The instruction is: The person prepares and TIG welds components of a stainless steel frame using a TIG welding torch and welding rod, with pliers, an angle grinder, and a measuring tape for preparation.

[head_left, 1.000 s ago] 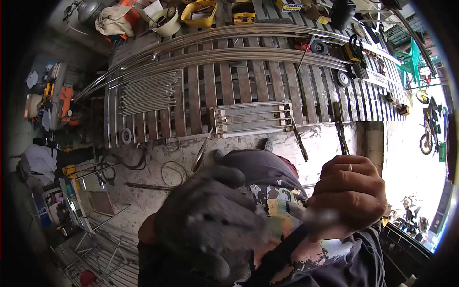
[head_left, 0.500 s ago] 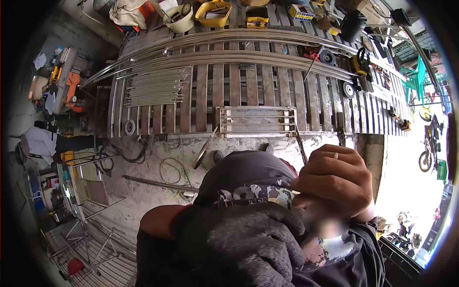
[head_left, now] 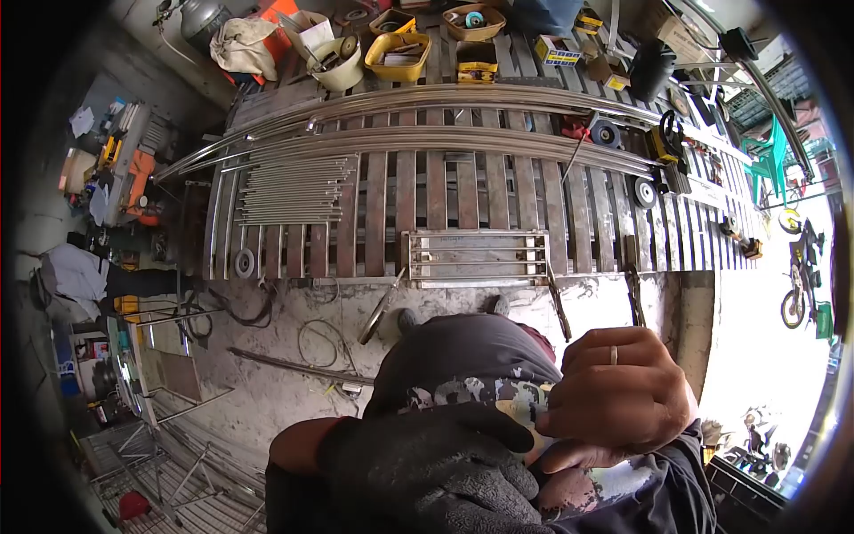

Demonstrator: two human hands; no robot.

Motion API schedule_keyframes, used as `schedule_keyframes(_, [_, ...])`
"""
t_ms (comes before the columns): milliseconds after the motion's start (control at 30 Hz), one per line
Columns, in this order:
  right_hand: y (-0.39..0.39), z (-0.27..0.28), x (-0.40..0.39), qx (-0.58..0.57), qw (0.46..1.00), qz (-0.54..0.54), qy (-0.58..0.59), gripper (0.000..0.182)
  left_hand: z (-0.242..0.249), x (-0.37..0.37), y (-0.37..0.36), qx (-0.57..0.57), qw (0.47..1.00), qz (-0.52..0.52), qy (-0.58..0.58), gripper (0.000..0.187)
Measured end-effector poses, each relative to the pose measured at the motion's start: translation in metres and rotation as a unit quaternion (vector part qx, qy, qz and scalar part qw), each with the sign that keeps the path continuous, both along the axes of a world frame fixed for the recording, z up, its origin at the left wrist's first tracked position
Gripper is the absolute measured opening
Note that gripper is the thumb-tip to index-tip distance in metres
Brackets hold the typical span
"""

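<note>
Slatted tabletop (head_left: 445, 191) edge just ahead, bare concrete floor (head_left: 285, 392) between — gloved left hand (head_left: 436, 472) curled against patterned cloth (head_left: 480, 392), bare ringed right hand (head_left: 618, 396) fisted, pinching the cloth.

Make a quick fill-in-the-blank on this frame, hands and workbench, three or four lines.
1. The left hand wears a dark grey ____.
2. The right hand is bare and has a ____ on one finger.
3. The small metal frame lies at the near edge of the slatted ____.
4. The bundle of short steel rods lies to the ____ of that frame in the picture.

Missing words: glove; ring; workbench; left
</note>
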State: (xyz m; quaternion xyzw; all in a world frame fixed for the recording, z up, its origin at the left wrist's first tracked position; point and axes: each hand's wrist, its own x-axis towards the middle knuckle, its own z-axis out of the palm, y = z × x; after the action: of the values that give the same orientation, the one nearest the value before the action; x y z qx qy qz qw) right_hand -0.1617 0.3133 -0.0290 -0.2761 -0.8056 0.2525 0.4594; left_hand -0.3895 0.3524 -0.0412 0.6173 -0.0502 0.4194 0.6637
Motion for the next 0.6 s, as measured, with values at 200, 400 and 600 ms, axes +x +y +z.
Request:
schedule_keyframes(200, [0.009, -0.010, -0.001, -0.003, 1.000, 0.018, -0.009, 0.036, -0.020, 0.032, -0.023, -0.141, 0.970, -0.141, -0.138, 0.008])
schedule_keyframes(400, [0.007, -0.007, -0.013, -0.028, 0.994, 0.076, 0.077, 0.038, -0.026, 0.088, -0.097, -0.564, 0.445, -0.426, -0.549, 0.019])
schedule_keyframes(600, [-0.004, -0.009, -0.031, 0.058, 0.992, 0.020, 0.108, 0.024, 0.001, 0.103, -0.088, -0.585, 0.185, -0.493, -0.617, 0.034])
